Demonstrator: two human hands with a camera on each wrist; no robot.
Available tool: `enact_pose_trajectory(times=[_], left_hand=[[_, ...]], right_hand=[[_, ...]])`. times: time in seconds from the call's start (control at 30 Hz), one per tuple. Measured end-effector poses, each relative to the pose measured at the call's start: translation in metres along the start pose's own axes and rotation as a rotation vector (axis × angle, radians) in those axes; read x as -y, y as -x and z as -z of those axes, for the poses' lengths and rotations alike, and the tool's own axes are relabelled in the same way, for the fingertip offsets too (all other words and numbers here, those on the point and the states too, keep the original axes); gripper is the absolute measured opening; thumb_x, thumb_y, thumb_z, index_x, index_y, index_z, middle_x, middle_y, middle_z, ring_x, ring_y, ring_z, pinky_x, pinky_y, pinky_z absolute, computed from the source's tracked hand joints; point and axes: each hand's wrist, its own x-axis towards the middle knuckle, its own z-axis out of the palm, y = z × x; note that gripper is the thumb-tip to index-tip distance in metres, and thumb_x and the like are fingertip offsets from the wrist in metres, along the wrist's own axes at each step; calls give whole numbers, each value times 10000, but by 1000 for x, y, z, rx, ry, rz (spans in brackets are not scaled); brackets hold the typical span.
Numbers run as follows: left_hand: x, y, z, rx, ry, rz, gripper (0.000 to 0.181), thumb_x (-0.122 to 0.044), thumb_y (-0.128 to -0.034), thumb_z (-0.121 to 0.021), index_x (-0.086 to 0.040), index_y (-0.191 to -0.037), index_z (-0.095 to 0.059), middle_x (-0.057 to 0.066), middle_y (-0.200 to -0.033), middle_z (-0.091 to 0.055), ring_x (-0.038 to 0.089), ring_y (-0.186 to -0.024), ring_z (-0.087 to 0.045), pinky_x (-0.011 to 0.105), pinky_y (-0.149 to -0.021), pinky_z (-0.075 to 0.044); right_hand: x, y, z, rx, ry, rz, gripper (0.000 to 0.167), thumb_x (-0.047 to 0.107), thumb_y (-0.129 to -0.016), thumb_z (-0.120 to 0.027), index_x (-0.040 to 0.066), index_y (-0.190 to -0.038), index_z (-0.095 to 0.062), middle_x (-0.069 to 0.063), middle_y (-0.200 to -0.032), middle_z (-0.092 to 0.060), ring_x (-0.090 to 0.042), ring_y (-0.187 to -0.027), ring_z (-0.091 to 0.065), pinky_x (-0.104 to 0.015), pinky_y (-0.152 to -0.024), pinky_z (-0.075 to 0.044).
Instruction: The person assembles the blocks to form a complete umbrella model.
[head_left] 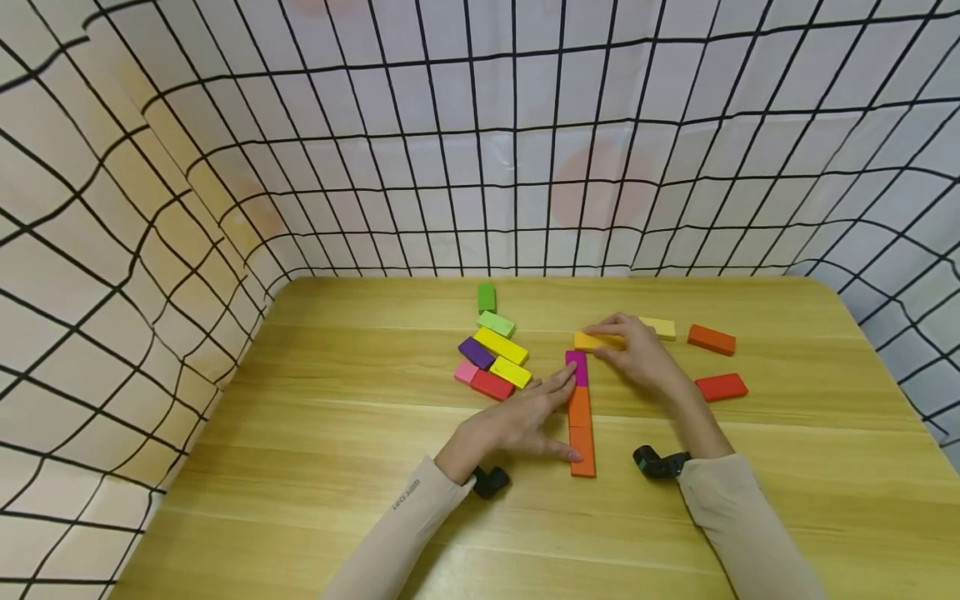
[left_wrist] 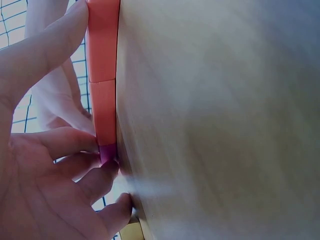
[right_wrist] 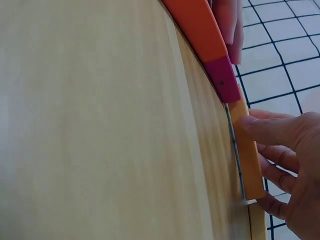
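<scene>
Left hand [head_left: 525, 417] spread wide along a row of blocks, fingertips against the magenta block [head_left: 582, 373], thumb on the near orange block [head_left: 586, 464]; right hand [head_left: 637, 354] narrowed, pinching the yellow-orange block [right_wrist: 249, 162] between thumb and fingers. Landmark: magenta block. Directly on its near side lies the middle orange block [head_left: 578, 406], then the near orange block, all end to end. The yellow-orange block lies crosswise at the magenta block's far end, reaching rightward; contact there looks likely but is not certain. Progress, as judged: the three-block run appears done, the corner at its far end in progress while the fourth block remains gripped. Ten blocks lie outside this layout, apparently unused. Left of the magenta block, a loose cluster: green block [head_left: 487, 297], light green block [head_left: 497, 323], two yellow blocks [head_left: 512, 372], purple block [head_left: 477, 352], pink block [head_left: 466, 372], red block [head_left: 492, 384]. To its right: pale yellow block [head_left: 660, 328], orange-red block [head_left: 711, 339], second red block [head_left: 722, 387]. Appearance: row pieces are plain, flat, straight-edged bars lying on the worktop [head_left: 300, 433]; seams between them look tight, row nearly straight. Magenta piece shows a small dark spot in the right wrist view.
</scene>
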Motion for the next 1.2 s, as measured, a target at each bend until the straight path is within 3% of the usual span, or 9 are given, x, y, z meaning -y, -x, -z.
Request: enact_pose_trajectory(times=[0.2,0.93,1.2], left_hand=[[-1,1,0,2,5,6,1112,-578,-887,-755,-80,-1659,-129,4,-1759,41,261,-1623,-115,464,-1327,-116],[-1,0,0,-2,5,3,1121,-579,-883,-759,-74,-1659,-128,21,-1762,36,263,-1621,-134,466,-1323,-137],[1,0,2,-8,67,-16,1108,-541,-903,-754,-63,-1659,-99,20,-1758,104,220,-1632,-43,413,-1317,-180]], right_hand=[[1,-1,-3,-9,55,30,356,89,-1019,-642,54,-1373,-664,-209,-1347,-587,-437,-1339,-455,-683,-1188,-221],[4,1,0,24,73,11,360,98,-1026,-635,61,-1384,-653,-221,-1376,-577,-456,-1356,-454,-716,-1195,-219],[13,9,7,17,110,44,463,215,-1034,-645,47,-1460,-576,-233,-1520,-487,-475,-1443,-367,-715,-1211,-212]])
